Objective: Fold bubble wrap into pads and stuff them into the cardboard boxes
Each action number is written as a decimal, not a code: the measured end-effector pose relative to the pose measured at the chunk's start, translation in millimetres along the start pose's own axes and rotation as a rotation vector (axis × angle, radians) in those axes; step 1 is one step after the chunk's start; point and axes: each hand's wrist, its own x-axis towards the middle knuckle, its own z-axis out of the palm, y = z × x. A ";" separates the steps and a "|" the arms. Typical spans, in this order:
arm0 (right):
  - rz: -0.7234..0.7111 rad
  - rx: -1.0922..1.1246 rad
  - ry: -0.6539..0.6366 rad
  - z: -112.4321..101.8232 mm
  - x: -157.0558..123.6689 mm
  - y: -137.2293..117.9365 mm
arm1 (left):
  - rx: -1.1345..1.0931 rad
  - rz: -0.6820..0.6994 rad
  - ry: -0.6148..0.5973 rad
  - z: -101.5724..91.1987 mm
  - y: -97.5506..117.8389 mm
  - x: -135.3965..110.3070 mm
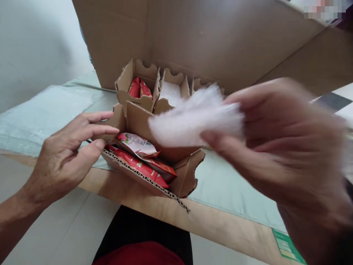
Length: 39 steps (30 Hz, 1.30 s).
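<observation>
My right hand (275,147) is closed on a folded piece of white bubble wrap (193,121), pinched between thumb and fingers and blurred by motion. It is held in the air above the right part of a small open cardboard box (149,114). Inside that box lie red snack packets (138,165), and a packet with a white printed back (139,144) rests on top of them. My left hand (68,154) is at the box's left end, fingers stretched and apart, the thumb close to the front wall's corner. Whether the fingertips press on the cardboard I cannot tell.
Behind stand more small cardboard boxes (124,79), one with red packets (140,87), another with bubble wrap (170,92). A large cardboard sheet or carton (193,33) rises behind them. Clear plastic (46,106) lies left on the pale green cloth (234,184); the table's wooden edge (220,224) is near me.
</observation>
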 end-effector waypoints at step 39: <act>0.249 -0.041 0.050 21.3 -133.4 57.2 | -0.636 -0.465 0.168 39.6 -67.8 -38.1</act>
